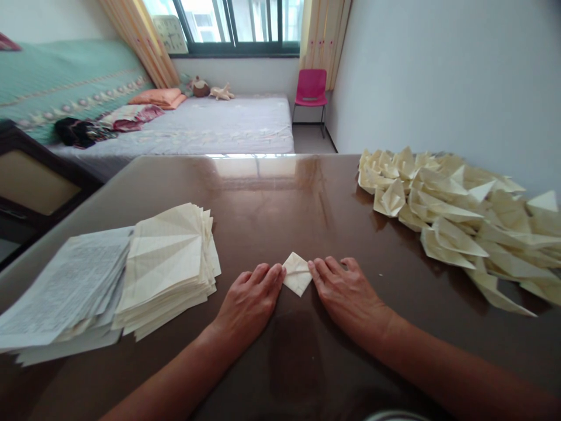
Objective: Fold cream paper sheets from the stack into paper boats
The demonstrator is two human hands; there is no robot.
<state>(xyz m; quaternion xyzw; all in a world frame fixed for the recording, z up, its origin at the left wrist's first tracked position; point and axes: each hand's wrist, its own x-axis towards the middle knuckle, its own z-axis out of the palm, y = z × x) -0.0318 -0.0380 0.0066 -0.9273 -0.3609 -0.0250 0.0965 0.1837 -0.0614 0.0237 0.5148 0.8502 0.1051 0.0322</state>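
A: Where was the small paper diamond (297, 274) found?

B: It was found flat on the table (263, 216), between the fingertips of the left hand (254, 292) and those of the right hand (348, 298).

A: In what state were the fingers noted?

B: On the left, the fingers were bunched, with their tips set against the near side corner. On the right, the leading fingertip was placed at the opposite corner and the others were loosely bent. No clenching was observed. The thumbs were hidden, so whether the paper was pinched or merely pressed could not be told.

A: How was its handling judged?

B: It was judged very light, stiffened by layered folds, yet easily creased or torn at its points. Sliding over the glossy surface was considered likely if it were pushed from one side only.

A: And the best hold?

B: The two side corners beside the fingertips were preferred, with even, gentle pressure advised.

A: What else was recorded?

B: Left of the left fingers, a stack of creased sheets (166, 251) was noted, with printed sheets (70, 286) farther out. Well beyond the right fingers, a heap of folded pieces (456, 204) was listed.
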